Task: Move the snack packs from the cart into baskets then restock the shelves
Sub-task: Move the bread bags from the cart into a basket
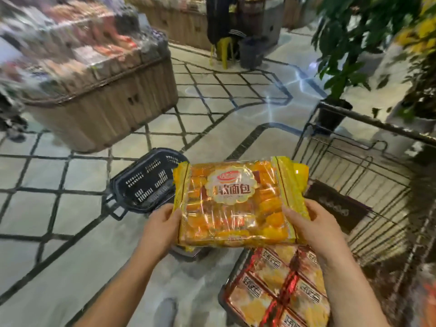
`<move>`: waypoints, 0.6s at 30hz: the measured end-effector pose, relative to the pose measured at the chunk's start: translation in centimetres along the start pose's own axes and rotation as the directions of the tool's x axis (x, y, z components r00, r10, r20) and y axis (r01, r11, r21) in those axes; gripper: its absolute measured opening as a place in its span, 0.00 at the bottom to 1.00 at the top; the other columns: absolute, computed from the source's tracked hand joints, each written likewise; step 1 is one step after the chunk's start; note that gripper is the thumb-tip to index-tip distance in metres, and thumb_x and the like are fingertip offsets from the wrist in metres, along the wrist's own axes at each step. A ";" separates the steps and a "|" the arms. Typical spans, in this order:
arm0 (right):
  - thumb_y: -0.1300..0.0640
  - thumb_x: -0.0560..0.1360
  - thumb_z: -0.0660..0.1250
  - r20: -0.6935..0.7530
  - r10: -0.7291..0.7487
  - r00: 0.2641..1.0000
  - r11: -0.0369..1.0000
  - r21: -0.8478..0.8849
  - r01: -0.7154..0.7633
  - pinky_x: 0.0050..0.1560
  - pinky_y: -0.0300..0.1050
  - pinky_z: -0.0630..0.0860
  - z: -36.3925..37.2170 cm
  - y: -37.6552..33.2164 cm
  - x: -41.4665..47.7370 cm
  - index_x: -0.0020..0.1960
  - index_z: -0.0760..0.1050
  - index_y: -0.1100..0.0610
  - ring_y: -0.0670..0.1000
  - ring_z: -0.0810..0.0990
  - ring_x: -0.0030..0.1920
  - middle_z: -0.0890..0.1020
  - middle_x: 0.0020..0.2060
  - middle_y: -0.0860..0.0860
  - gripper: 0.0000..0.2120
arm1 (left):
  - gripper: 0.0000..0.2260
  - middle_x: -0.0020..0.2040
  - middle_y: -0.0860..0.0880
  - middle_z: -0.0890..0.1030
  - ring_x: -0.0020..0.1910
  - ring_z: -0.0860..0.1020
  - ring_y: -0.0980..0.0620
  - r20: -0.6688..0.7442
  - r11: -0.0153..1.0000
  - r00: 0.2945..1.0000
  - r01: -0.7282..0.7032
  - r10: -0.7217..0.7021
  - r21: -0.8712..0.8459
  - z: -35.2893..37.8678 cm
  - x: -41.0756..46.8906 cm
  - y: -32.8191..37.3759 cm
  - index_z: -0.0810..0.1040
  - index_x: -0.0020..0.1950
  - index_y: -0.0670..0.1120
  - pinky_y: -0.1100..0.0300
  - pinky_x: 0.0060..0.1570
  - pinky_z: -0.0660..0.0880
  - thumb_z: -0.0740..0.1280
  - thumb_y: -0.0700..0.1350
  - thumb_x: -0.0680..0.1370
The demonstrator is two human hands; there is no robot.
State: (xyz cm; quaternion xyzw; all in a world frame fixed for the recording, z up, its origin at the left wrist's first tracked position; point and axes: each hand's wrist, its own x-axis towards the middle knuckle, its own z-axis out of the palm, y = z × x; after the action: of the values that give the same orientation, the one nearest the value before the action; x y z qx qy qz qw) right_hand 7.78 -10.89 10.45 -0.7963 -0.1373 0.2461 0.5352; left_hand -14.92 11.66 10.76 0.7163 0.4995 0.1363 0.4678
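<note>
I hold a large yellow snack pack (238, 204) of small orange cakes flat in the air in front of me. My left hand (162, 227) grips its left edge and my right hand (306, 227) grips its right edge. A dark plastic basket (146, 185) sits on the floor just beyond and left of the pack. Below the pack, a second basket (224, 300) holds red and gold snack packs (278, 286). The wire cart (368, 175) stands to the right with a dark brown pack (335, 206) lying inside it.
A wicker display bin (101, 107) full of packaged goods stands at the left. A potted plant (339, 55) stands behind the cart at the right. A yellow stool (224, 50) and a grey bucket (252, 51) are far back. Tiled floor lies between.
</note>
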 end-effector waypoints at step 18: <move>0.55 0.79 0.70 0.076 0.127 0.989 0.938 -0.333 -0.095 0.48 0.53 0.82 25.8 -7.1 5.5 0.66 0.75 0.54 0.51 0.84 0.49 0.84 0.53 0.51 0.16 | 0.07 0.43 0.47 0.86 0.44 0.85 0.46 0.190 0.989 0.973 0.141 -0.131 -0.038 -18.5 15.2 -13.0 0.80 0.49 0.47 0.43 0.51 0.81 0.68 0.51 0.80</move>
State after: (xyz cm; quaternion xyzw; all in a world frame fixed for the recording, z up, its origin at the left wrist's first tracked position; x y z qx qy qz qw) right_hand -1.21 14.77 7.79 -0.8680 -0.1566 0.2877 0.3732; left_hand -27.76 35.18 5.91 0.6778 0.4975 0.0488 0.5392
